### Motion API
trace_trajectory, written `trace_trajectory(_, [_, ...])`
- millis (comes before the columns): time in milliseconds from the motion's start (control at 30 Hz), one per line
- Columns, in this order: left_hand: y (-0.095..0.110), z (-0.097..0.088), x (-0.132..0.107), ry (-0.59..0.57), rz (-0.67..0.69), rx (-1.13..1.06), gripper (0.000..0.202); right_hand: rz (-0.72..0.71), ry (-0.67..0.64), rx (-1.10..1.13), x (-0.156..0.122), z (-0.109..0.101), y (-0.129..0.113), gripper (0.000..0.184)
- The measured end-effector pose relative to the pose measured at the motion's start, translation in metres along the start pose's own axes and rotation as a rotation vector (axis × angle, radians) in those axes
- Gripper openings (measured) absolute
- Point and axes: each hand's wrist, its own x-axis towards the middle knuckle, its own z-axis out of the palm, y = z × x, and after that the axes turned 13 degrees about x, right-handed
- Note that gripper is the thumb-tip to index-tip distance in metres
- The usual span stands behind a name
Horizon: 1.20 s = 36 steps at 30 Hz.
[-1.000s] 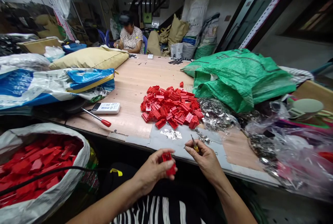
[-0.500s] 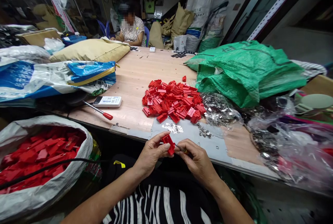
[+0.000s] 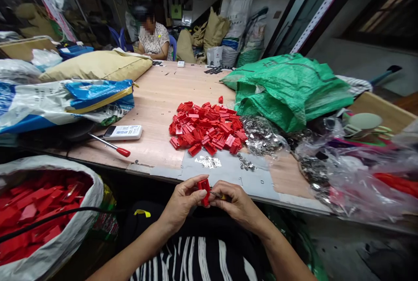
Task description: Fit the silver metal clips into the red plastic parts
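Prob. small wkshp: worktable (image 3: 153, 111) w/ heaped red pcs (image 3: 209, 128), metal bits (image 3: 209, 162), bulk sacks (image 3: 217, 30) behind.

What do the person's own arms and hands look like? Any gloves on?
No gloves: the left hand and right hand are bare. No sleeves, watch or bracelet show on the forearms. Black clothing with white stripes shows between them.

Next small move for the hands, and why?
Probably a slight inward push of the tool by the right hand, with the left hand bracing the red part. The left hand grips the part, and the tool's shaft points at its right side, close up. Fingers hide the tip, so I can't tell if it's touching; go gently.
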Motion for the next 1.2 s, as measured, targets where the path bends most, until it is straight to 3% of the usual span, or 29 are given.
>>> trace_trajectory(267, [-0.002,-0.001,-0.001,0.025,-0.018,0.025,0.047,-0.013,0.025,-0.026,0.000,0.001,0.003,0.009])
trace_trajectory(500, [-0.003,0.002,0.003,0.075,-0.019,-0.030,0.044,-0.047,0.229,-0.082,0.002,-0.005,0.010,0.008])
trace_trajectory(667, [-0.006,0.001,0.003,0.117,-0.016,-0.043,0.052,-0.013,0.472,-0.351,0.007,-0.023,0.032,0.011])
trace_trajectory(767, [-0.008,-0.001,0.003,0.128,-0.027,-0.022,0.058,0.073,0.551,-0.521,0.005,-0.039,0.044,0.012])
trace_trajectory(933, [-0.013,-0.002,0.005,0.155,0.023,0.033,0.046,0.167,0.735,-0.712,-0.008,-0.072,0.057,0.020])
trace_trajectory(1033, [-0.013,0.001,0.007,0.166,0.072,0.070,0.040,0.207,0.740,-0.823,-0.010,-0.080,0.060,0.018])
trace_trajectory(1200, [-0.012,0.005,0.007,0.215,0.194,0.187,0.036,0.272,0.688,-0.901,-0.003,-0.075,0.059,0.014])
